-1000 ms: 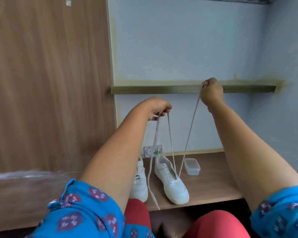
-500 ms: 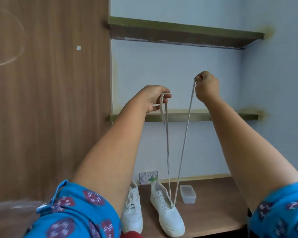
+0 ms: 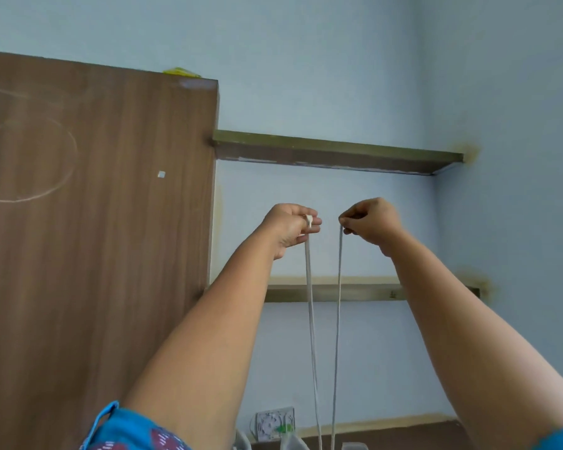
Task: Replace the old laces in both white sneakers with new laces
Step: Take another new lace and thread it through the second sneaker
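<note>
Both my arms are raised high in front of the blue wall. My left hand (image 3: 293,227) pinches one end of a white lace (image 3: 311,319), with the tip poking out between its fingers. My right hand (image 3: 369,222) pinches the other end at the same height. The two strands hang straight down, side by side, to the bottom edge of the view. Only slivers of the white sneakers (image 3: 290,443) show at the bottom edge; the lace's lower end is out of sight.
A tall wooden panel (image 3: 95,238) stands at my left. Two shelves cross the wall, one above my hands (image 3: 332,154) and one below them (image 3: 355,292). A wall socket (image 3: 273,423) sits near the bottom, and the rim of a small plastic box (image 3: 353,445) shows beside it.
Both hands have risen further and come closer together, drawing the two lace strands up taut and level. The view has tilted upward, so the sneakers have dropped almost out of the frame.
</note>
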`<action>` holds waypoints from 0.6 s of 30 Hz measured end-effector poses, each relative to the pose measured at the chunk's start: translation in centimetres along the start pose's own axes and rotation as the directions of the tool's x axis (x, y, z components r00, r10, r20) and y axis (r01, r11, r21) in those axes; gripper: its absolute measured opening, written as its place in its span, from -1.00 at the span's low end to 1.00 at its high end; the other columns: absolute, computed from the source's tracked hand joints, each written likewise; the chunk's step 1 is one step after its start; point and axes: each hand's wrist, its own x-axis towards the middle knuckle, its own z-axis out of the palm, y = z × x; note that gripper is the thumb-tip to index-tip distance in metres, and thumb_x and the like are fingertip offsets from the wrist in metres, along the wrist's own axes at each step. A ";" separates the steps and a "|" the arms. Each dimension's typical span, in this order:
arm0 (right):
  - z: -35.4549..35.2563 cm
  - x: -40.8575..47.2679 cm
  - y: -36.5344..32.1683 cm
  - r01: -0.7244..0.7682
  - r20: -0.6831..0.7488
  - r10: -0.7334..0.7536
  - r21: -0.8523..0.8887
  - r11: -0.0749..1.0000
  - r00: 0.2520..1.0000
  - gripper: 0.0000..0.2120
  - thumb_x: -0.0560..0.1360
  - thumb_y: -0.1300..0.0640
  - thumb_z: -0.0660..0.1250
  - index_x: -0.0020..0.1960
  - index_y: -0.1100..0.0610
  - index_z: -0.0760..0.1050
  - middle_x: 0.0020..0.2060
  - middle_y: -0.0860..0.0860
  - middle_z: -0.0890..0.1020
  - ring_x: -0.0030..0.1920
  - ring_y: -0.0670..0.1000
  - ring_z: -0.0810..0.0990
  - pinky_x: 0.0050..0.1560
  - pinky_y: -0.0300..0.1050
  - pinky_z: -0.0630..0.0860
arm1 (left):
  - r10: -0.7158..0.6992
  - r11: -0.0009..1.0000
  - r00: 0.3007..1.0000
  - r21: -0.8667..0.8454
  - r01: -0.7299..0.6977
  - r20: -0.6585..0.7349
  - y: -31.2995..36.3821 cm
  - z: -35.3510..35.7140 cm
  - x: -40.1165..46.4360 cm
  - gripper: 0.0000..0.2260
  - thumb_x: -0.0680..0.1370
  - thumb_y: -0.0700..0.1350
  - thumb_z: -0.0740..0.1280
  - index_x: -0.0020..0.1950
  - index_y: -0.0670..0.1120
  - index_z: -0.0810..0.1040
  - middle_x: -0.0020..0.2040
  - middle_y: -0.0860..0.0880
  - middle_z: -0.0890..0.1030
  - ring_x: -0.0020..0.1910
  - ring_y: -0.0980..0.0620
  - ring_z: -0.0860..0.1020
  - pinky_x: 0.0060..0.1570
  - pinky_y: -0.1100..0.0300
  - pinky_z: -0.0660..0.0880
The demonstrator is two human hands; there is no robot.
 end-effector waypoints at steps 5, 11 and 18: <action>-0.6 0.4 -0.3 0.030 -0.067 -0.032 -0.034 0.999 0.997 -0.92 0.52 0.19 0.37 -0.10 0.13 0.64 -0.26 0.04 0.68 -0.24 -0.09 0.62 -0.33 -0.25 0.50 | 0.081 0.990 0.992 0.127 -0.068 -0.100 -0.4 0.3 1.0 -0.86 0.62 -0.16 0.27 -0.04 -0.15 0.60 -0.09 -0.10 0.68 -0.17 0.04 0.68 -0.02 0.19 0.59; -0.4 1.1 -0.1 0.067 -0.207 -0.052 0.066 0.996 0.977 -0.88 0.55 0.25 0.30 -0.04 0.14 0.61 -0.16 0.07 0.66 -0.21 -0.01 0.58 -0.37 -0.28 0.38 | 0.108 0.957 0.992 0.277 -0.087 -0.061 -0.6 1.4 1.2 -0.70 0.68 -0.05 0.13 0.09 -0.13 0.63 0.21 -0.03 0.53 0.20 -0.05 0.47 0.05 0.17 0.32; 0.1 0.8 -1.3 0.106 -0.146 -0.079 0.190 0.976 0.986 -0.86 0.54 0.20 0.36 0.07 0.05 0.54 -0.15 0.05 0.66 -0.18 -0.10 0.65 -0.23 -0.21 0.57 | 0.192 0.967 0.980 0.179 -0.180 -0.051 -0.9 2.9 2.1 -0.79 0.64 -0.08 0.26 0.09 -0.13 0.65 0.11 -0.05 0.61 0.16 -0.08 0.53 0.10 0.14 0.44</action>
